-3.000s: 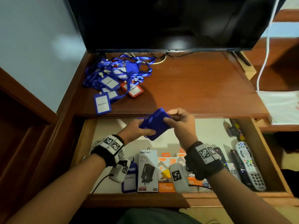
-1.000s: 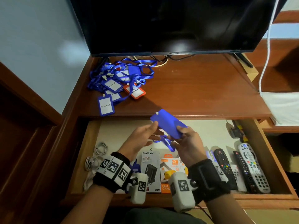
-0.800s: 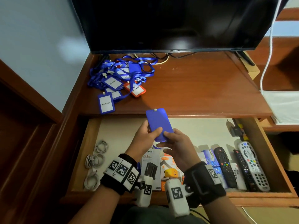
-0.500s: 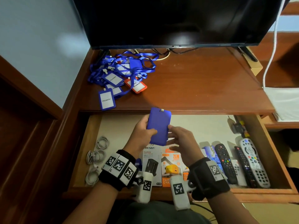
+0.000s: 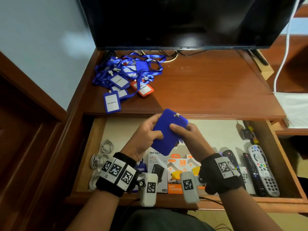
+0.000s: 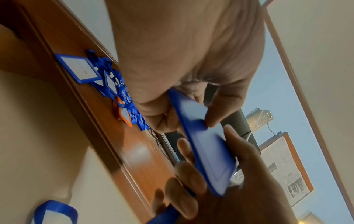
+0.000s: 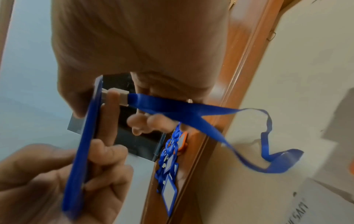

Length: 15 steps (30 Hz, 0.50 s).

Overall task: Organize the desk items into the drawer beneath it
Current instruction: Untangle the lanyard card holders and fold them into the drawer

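Both hands have tilted the blue badge holder [image 5: 168, 132] since half a second ago: it stood nearly upright between them then, and now it leans with its top corner toward the right, above the open drawer [image 5: 283, 157].

Behind everything, a dark television [image 5: 175, 22] stands at the back of the wooden counter [image 5: 208, 90]. On the counter's left rear part lies a tangled pile of blue lanyards and badge holders [image 5: 126, 75], one orange holder [image 5: 142, 88] among them and one blue holder [image 5: 112, 102] close to the front edge.

Below the counter edge the drawer holds coiled white cables [image 5: 100, 160] at its left, charger boxes [image 5: 175, 174] along the front, and several remote controls [image 5: 260, 170] at the right.

Over the drawer, the left hand [image 5: 145, 139] grips the badge holder's left edge, thumb on its back face and fingers curled beneath. The right hand [image 5: 188, 135] pinches the right edge, thumb on the back face. In the right wrist view the holder's blue lanyard strap [image 7: 201, 115] runs from a pale clip [image 7: 116, 97] at the top and hangs in a loose loop down toward the drawer.
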Each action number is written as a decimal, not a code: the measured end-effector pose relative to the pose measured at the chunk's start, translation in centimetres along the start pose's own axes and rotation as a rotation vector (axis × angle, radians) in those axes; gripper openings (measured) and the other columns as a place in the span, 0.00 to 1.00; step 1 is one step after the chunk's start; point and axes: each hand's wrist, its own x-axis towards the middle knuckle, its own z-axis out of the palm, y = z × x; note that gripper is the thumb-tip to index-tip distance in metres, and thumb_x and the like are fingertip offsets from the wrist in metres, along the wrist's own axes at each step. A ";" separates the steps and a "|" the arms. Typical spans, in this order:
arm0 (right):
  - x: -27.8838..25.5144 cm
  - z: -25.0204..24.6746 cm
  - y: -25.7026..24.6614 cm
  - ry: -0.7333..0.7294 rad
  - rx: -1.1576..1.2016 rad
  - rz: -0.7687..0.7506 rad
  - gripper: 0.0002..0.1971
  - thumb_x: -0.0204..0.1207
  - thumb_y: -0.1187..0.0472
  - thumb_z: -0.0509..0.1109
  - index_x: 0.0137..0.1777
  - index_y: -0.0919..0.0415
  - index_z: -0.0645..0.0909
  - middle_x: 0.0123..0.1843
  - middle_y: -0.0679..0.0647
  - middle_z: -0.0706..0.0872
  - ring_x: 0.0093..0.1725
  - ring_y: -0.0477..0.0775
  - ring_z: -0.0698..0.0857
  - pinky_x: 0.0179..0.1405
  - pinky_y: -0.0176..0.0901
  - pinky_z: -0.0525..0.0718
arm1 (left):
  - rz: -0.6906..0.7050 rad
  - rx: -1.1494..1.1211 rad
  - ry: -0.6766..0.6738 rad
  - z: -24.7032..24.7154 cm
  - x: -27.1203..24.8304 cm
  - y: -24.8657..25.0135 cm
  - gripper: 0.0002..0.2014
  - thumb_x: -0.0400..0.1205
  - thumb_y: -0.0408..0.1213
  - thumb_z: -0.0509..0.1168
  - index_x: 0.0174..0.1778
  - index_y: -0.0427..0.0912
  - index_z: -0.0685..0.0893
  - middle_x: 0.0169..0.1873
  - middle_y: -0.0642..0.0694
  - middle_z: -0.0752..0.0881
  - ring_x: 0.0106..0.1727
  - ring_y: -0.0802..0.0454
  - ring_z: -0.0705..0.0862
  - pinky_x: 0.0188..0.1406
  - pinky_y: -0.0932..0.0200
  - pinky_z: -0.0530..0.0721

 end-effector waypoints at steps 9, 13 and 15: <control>-0.1 3.6 1.2 -0.008 0.133 0.020 0.09 0.78 0.63 0.68 0.58 0.61 0.79 0.42 0.50 0.88 0.40 0.49 0.86 0.35 0.38 0.84 | 0.047 -0.177 0.083 -0.5 0.1 -1.1 0.31 0.68 0.25 0.59 0.70 0.44 0.75 0.54 0.38 0.86 0.53 0.42 0.86 0.53 0.45 0.86; -0.5 2.8 1.2 -0.123 -0.011 0.011 0.09 0.82 0.63 0.64 0.57 0.67 0.79 0.29 0.53 0.76 0.26 0.46 0.71 0.25 0.34 0.71 | 0.091 -0.282 0.122 -1.4 0.0 -1.2 0.35 0.67 0.24 0.60 0.73 0.46 0.71 0.54 0.41 0.86 0.53 0.44 0.85 0.53 0.45 0.86; -0.7 2.2 1.1 -0.153 -0.070 0.010 0.12 0.83 0.61 0.63 0.53 0.73 0.79 0.27 0.56 0.74 0.25 0.46 0.70 0.27 0.34 0.71 | 0.123 -0.334 0.145 -1.7 -0.1 -1.3 0.37 0.67 0.23 0.59 0.76 0.46 0.69 0.55 0.42 0.86 0.54 0.45 0.86 0.51 0.47 0.87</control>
